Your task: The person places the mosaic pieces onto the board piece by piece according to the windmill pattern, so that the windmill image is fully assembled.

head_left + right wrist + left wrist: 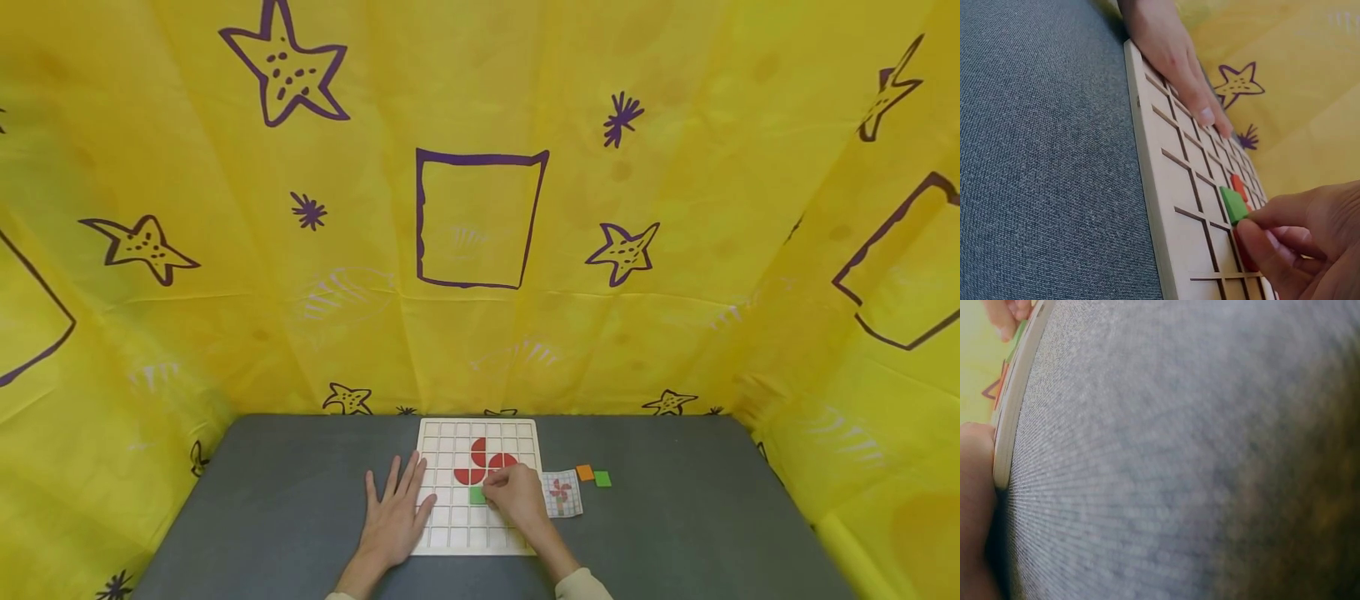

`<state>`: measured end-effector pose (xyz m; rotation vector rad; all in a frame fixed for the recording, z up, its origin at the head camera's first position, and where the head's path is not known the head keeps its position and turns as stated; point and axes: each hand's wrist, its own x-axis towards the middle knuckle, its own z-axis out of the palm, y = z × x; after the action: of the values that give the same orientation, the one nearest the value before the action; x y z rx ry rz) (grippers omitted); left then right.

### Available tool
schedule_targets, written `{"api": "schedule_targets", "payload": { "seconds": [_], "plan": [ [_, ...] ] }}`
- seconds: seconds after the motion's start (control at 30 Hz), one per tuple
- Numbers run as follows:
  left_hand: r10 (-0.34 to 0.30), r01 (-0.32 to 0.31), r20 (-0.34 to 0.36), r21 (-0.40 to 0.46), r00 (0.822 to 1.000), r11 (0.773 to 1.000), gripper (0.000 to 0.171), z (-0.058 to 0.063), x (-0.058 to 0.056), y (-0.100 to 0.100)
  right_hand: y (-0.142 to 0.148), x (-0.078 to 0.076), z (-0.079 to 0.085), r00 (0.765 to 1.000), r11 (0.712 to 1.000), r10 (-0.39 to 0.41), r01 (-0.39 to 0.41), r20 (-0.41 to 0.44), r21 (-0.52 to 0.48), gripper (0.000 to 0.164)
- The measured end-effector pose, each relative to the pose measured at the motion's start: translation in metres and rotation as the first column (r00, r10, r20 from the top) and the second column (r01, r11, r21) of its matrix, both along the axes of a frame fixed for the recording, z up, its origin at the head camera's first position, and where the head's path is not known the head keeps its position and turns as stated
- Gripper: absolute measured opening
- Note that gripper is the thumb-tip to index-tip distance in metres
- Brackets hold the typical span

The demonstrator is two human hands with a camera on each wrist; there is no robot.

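A pale wooden grid board point(442, 537) lies on the dark table. Spread fingers of my left hand point(393, 510) rest along its left edge. With thumb and index finger, my right hand point(519, 493) pinches a green square tile point(1233, 205) at a cell in the middle of the board; the tile sits slightly tilted over the grid in the right wrist view. Just beyond it, red quarter-circle pieces point(478, 452) lie in several cells in a pinwheel shape, some partly covered by my right hand. The left wrist view shows mostly cloth and the board's side point(1013, 425).
A small printed card point(573, 496) with a pinwheel picture lies against the board's right side. Beyond it, an orange square tile point(585, 473) and another green square tile point(602, 479) lie on the table. A yellow patterned curtain point(480, 350) stands behind the table.
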<state>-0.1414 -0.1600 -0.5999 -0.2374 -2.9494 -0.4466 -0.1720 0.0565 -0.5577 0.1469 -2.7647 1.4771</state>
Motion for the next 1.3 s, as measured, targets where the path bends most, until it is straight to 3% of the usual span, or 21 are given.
{"api": "schedule_targets", "payload": {
  "seconds": [0.6,0.77,1.3],
  "plan": [
    [0.005,-0.005,0.028,-0.005,1.000,1.000,0.063,0.001,0.000,0.001,0.010,-0.006,0.011,0.998,0.999,0.033,-0.031,-0.054,0.043,0.006],
    [0.009,-0.009,0.032,-0.011,0.999,1.000,0.064,0.002,0.000,0.000,0.016,-0.011,0.018,1.000,0.999,0.017,-0.017,-0.007,0.032,0.005],
    [0.002,-0.002,0.015,-0.004,1.000,1.000,0.064,0.001,0.000,-0.001,0.058,-0.030,0.036,0.993,0.995,0.104,-0.103,-0.052,0.011,0.008]
  ]
}}
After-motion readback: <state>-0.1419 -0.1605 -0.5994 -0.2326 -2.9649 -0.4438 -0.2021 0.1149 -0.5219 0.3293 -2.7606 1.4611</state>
